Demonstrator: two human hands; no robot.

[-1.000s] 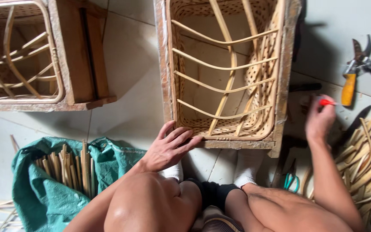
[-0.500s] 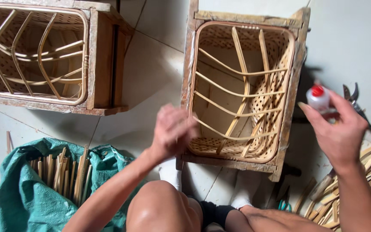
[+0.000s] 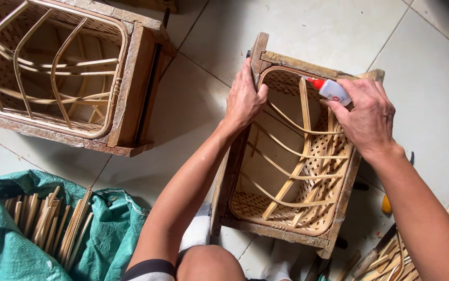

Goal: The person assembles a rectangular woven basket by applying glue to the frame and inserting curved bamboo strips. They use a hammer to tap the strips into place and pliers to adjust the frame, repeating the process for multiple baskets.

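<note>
Person sat on the tiled floor (image 3: 297, 31) with a wooden box frame (image 3: 287, 156) in front of the knees, woven bamboo basket (image 3: 307, 171) seated inside it. Left hand (image 3: 244, 99) clamped the frame's far-left corner, fingers curled over the top edge, thumb on the outer face. Right hand (image 3: 367, 114) was closed around a small white glue bottle (image 3: 332, 89), red nozzle aimed left at the basket rim, just beside the top of an upright bamboo rib (image 3: 303, 104). Couldn't tell whether the tip was touching the rim or just off it.

My read on doing the gluing well: keep the left-hand brace firm so the frame doesn't rock, light squeeze only, tip right at the rib-to-rim joint so glue doesn't run down into the weave.

A second frame with basket (image 3: 53, 73) lay well apart to the left. Green sack (image 3: 115, 229) of bamboo strips (image 3: 53, 224) near the left knee. Loose cane and tool handles sat at lower right, partly out of view.
</note>
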